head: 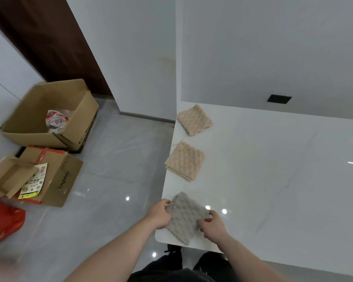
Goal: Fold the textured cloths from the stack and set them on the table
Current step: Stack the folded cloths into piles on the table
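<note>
Head view: you look down on the near left corner of a white table (273, 180).
Left hand (159, 215): your fingers curl round the left edge of the grey cloth (184, 217), pinching it.
Right hand (213, 223): your fingertips pinch its right edge.
Grey cloth: folded, between your two hands, lying at the table corner.
Beyond your fingers: two folded beige cloths, the nearer (184, 160), the farther (194, 119), apart along the table's left edge.
Left of your fingers: cardboard boxes (49, 115) on the floor.

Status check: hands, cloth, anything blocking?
Left hand and right hand both gripping grey cloth at table corner. Two beige cloths already folded. Nothing blocking.
</note>
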Tool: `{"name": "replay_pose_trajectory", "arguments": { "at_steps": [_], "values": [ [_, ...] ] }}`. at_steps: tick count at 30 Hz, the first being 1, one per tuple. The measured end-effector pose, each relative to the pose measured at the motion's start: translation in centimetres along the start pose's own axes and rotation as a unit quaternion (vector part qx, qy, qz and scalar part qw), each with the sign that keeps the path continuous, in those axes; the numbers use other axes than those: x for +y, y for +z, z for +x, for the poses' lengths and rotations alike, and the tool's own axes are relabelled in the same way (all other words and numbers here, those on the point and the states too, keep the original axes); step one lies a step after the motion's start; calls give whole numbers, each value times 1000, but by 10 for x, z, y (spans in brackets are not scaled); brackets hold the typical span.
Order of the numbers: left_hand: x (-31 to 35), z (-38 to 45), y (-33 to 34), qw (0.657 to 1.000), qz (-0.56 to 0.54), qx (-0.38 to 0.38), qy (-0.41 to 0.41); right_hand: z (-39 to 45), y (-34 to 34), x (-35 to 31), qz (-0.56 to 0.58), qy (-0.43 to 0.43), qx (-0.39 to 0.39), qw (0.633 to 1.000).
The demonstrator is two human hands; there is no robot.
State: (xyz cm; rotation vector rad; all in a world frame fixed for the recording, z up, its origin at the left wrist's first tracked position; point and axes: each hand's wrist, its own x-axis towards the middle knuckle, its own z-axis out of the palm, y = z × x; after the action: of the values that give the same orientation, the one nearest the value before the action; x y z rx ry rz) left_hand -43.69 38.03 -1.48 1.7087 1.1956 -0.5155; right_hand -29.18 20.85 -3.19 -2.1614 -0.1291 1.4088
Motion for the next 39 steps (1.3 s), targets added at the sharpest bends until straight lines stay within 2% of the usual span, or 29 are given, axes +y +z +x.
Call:
{"name": "replay_pose_trajectory", "arguments": {
  "at_steps": [6,10,16,18,21,23,26,29,31,33,36,39],
  "values": [
    [-20,-4,1,999,-37,-10,-11,-10,7,-26,17,-48,49,997],
    [-33,-8,1,996,-60,58,11,-21,12,-23,-50,-81,64,993],
    [-24,-8,9,991,-90,-93,43,-28,26,-18,-72,-100,19,992],
    [-27,-7,9,993,-99,-60,27,-30,27,-22,-70,-103,18,992],
    [-28,-16,5,997,-59,21,47,-35,25,-28,-93,-128,34,987],
    [-29,-17,4,994,-75,7,79,-36,22,-28,-122,-127,18,984],
    [-28,-18,1,991,-62,-64,99,-33,21,-23,-135,-111,-38,984],
    [-29,-17,2,993,-48,-44,98,-30,21,-16,-125,-110,-47,985],
    [-31,-19,1,989,-7,-7,150,-31,21,-15,-126,-118,-34,984],
    [-33,-21,-1,977,88,9,195,-33,19,-17,-143,-128,-17,981],
    [-35,-16,-2,955,202,-27,214,-32,16,-20,-189,-134,-20,973],
    [-30,-10,-2,946,247,-68,198,-27,13,-21,-219,-131,-27,966]
  ]
}}
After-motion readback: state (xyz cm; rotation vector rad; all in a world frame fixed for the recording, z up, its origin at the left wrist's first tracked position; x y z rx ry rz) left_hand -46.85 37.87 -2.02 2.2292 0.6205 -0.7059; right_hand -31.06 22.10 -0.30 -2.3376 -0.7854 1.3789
